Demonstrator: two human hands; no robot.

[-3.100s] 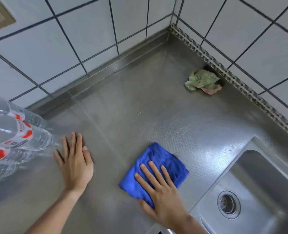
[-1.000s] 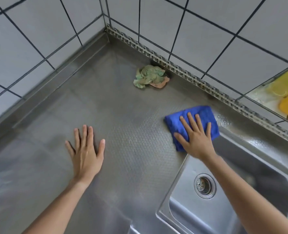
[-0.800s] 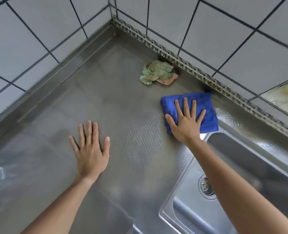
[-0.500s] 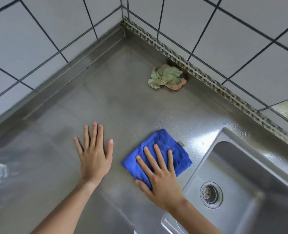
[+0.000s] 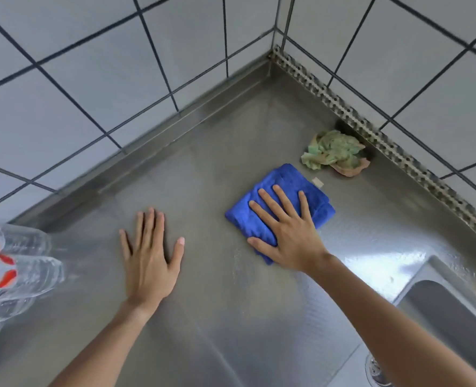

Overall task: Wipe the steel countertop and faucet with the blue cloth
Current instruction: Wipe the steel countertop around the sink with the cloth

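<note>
Your right hand [image 5: 287,233] lies flat with its fingers spread wide, pressing the folded bright blue microfibre cloth [image 5: 280,202] down onto the brushed steel table [image 5: 217,303]. The cloth sits in the middle of the surface, with its small pale tag [image 5: 317,182] poking out at the far edge. Just beyond it, close to the perforated metal strip [image 5: 384,146] at the foot of the white tiled wall [image 5: 91,79], lies a crumpled green and tan rag [image 5: 333,152], near the blue cloth but not touching it. Your left hand [image 5: 150,255] rests open on the bare steel, palm down, fingers straight and close together, well apart from the cloth. At the left edge stand clear plastic water bottles with red and white labels [image 5: 10,272]. The corner of a steel sink basin [image 5: 440,308] shows at the lower right, its drain [image 5: 376,370] partly hidden behind your right forearm.
</note>
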